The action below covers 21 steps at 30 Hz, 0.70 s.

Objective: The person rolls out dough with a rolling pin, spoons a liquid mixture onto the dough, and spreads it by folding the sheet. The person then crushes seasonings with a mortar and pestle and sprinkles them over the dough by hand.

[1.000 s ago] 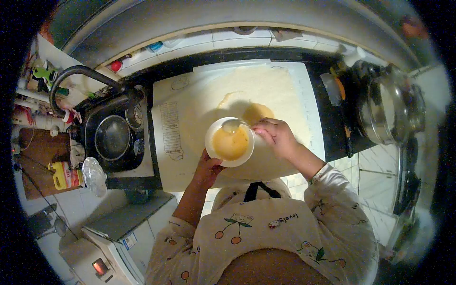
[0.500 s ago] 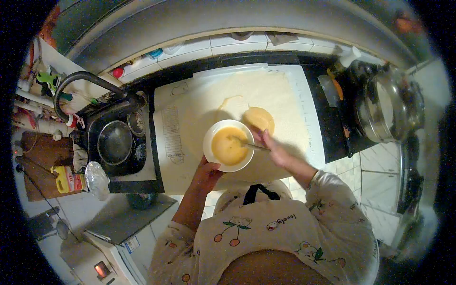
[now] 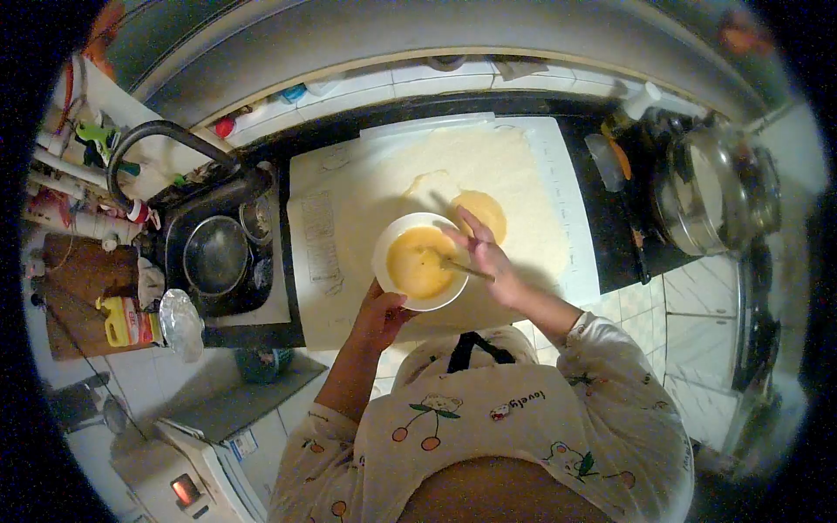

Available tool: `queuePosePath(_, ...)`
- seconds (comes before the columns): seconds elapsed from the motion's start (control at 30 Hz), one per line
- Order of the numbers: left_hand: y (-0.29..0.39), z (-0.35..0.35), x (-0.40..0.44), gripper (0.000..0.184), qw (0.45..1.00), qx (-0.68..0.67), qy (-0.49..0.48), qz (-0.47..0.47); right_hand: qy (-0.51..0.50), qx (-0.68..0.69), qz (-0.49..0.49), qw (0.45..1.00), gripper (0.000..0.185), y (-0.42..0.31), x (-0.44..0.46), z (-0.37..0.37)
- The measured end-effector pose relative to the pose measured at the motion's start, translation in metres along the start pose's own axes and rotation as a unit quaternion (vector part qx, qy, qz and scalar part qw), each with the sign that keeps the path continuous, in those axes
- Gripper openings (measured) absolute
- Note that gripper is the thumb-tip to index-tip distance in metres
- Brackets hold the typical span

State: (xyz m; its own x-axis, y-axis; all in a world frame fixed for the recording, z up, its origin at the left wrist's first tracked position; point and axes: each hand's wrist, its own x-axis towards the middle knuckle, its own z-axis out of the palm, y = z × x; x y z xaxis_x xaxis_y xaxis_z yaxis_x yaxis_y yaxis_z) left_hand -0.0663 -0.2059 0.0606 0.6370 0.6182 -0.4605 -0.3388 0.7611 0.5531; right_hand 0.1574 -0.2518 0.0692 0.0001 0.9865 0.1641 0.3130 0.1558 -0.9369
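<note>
The left hand grips the white bowl of yellow liquid; the right hand holds the spoon dipped in it. "lovely" reads on the clothing, below the bowl.

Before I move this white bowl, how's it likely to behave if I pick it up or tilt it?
The white bowl would probably slosh, since the yellow mixture in it looks runny. The utensil would likely slide or swing if let go, as its handle sticks out over the rim.
</note>
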Motion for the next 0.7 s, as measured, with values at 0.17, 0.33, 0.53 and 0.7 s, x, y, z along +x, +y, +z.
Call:
queuePosePath(0.17, -0.006, -0.018, 0.002, 0.066, 1.0, 0.014, -0.018, -0.002, -0.136, -0.433, -0.113, 0.884, 0.057, -0.042, 0.017, -0.033)
queuePosePath(0.33, -0.004, -0.024, -0.003, 0.066, 1.0, -0.007, -0.019, -0.006, -0.221, -0.483, -0.144, 0.835, 0.066, -0.044, 0.011, -0.043)
queuePosePath(0.53, -0.01, -0.045, 0.003, 0.067, 0.857, 0.496, -0.068, 0.121, -0.191, -0.532, -0.101, 0.819, 0.062, -0.026, -0.037, -0.046)
queuePosePath(0.7, -0.012, -0.045, 0.016, 0.06, 0.838, 0.519, -0.091, 0.146, -0.081, -0.496, -0.014, 0.864, 0.032, -0.007, -0.099, -0.058)
